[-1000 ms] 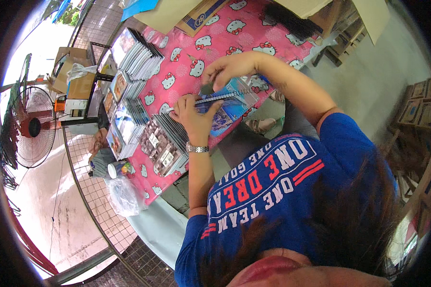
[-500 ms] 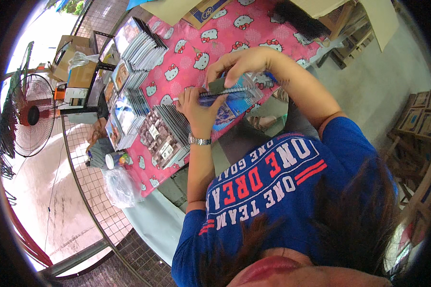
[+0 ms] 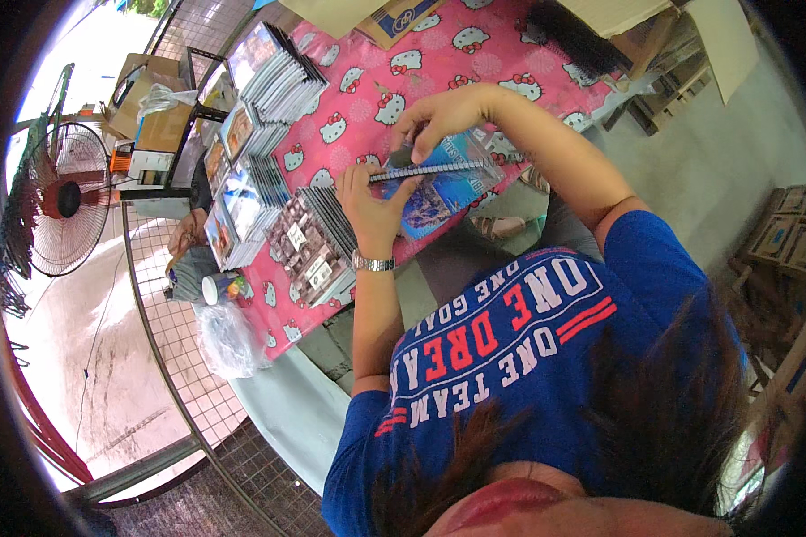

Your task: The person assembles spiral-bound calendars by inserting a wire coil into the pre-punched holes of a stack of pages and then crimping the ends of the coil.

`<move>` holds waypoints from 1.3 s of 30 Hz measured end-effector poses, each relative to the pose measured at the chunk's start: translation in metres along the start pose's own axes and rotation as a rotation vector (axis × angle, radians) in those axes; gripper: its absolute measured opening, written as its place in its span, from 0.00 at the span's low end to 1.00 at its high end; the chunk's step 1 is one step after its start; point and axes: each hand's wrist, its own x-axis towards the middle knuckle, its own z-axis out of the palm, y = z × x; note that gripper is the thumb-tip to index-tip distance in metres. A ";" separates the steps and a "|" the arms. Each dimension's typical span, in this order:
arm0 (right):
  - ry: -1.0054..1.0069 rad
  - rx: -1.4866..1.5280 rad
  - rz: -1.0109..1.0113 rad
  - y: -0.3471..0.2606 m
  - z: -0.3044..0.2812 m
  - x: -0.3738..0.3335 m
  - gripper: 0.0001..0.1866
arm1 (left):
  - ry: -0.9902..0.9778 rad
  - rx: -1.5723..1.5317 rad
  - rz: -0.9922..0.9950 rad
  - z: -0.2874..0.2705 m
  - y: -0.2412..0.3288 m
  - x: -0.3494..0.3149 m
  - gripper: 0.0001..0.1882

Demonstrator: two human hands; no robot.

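A spiral-bound notebook (image 3: 432,199) with blue picture covers lies at the table's near edge, its wire spine (image 3: 439,168) facing up. My left hand (image 3: 367,197), a metal watch on its wrist, closes around the left end of the spine, thumb on the near cover. Over the far side of the spine, my right hand (image 3: 448,123) is bent with thumb and fingers around a small dark greenish block (image 3: 404,159). The fingers partly hide this block. A clear plastic sheet or sleeve (image 3: 493,143) shows by the spine's right end.
Stacks of spiral-bound notebooks (image 3: 309,246) stand on the pink patterned tablecloth (image 3: 390,107) at left. A dark bundle of wire-like strips (image 3: 573,40) lies at the far right. A cup (image 3: 213,288) and plastic bag (image 3: 228,340) sit at the left edge. Another person's hand (image 3: 186,233) shows beyond, near a fan (image 3: 67,199).
My right hand has shifted slightly away from the spine, showing more of the wire coil. The notebook has tilted a little, while my left hand keeps its hold.
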 end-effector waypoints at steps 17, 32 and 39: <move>-0.041 0.032 -0.024 0.013 -0.008 0.025 0.27 | -0.071 -0.134 -0.204 -0.008 -0.018 0.007 0.22; 1.097 -1.101 0.507 0.156 -0.070 -0.086 0.37 | 0.017 -0.632 -0.601 0.007 -0.018 0.006 0.11; 1.055 -1.295 0.509 0.178 0.064 -0.124 0.39 | 0.199 -0.601 -0.574 0.010 -0.017 -0.014 0.12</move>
